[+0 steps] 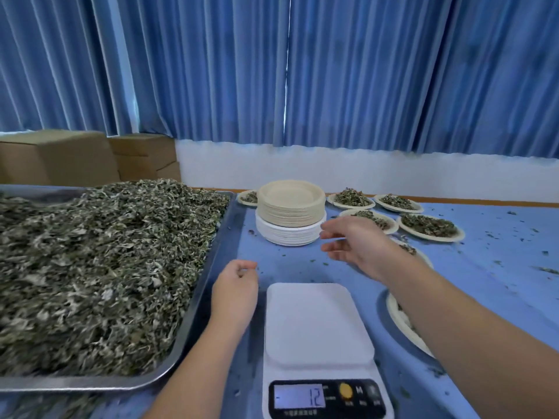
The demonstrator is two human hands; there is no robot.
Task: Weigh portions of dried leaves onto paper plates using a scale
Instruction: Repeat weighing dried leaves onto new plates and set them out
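Head view, nearest first: the scale [317, 325] sits at the front of the desk [499, 267] with its white platform bare, and its display [299, 396] reads 12. No plate is on it, so I judge this to be the gap between two portions.

Just left of the platform, the left hand [236, 285] hovers over the desk's blue cover beside the tray [90, 384]. Its fingers are loosely curled toward the thumb, and no leaves show in it.

The right forearm crosses a filled plate [399, 322] at the right edge of the scale. Further out, the right hand [354, 243] is spread, fingers and thumb apart, holding nothing. Its fingertips reach the side of the stack of paper plates [290, 213]; whether they touch it I cannot tell. A fresh plate looks to be the next thing wanted.

On the left, the dried leaves [90, 267] are heaped high in the tray, so most of the weighing seems left to do.

At the back, more filled plates [429, 226] lie in rows to the right of the stack, and one shows behind it to the left. That makes at least seven portions done. Leaf crumbs are scattered over the cover.
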